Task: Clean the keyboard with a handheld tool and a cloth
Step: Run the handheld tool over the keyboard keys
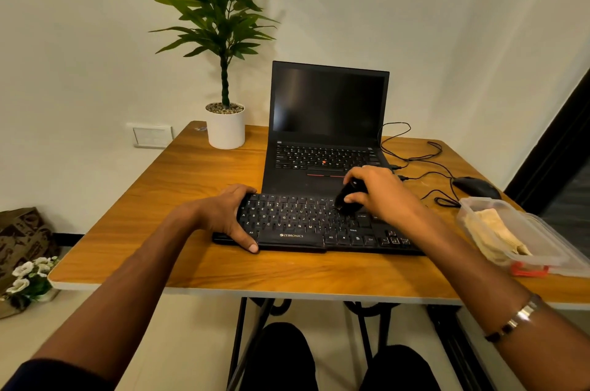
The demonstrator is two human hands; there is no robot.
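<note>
Fingers (pixel 352 199) of the right hand (pixel 380 196) curl round a small dark handheld tool (pixel 346 194), its lower end touching the upper right key rows of the keyboard (pixel 306 224); the left hand (pixel 226 215) clamps the keyboard's left end, fingers hooked over the far edge and thumb stretched along the near edge.

From the head view, the only one given, the keyboard lies flat on the wooden table (pixel 159 199), just in front of an open laptop (pixel 325 129) with a dark screen; the cloth (pixel 491 231), pale and crumpled, sits inside a clear plastic container (pixel 549 250) at the right edge of the table, well apart from both hands.

As a judgement: the keyboard looks light and stiff, liable to slide on the smooth wood, so bracing it by one end is sound; its keycaps are probably the fragile part, calling for light pressure; the tool seems small and light, best pinched round its body; the cloth will be soft and limp, easy to take anywhere.

Counted: one keyboard, one tool, one cloth, one container, one laptop, one mouse (pixel 475 188), one potted plant (pixel 225 125), two hands.
</note>
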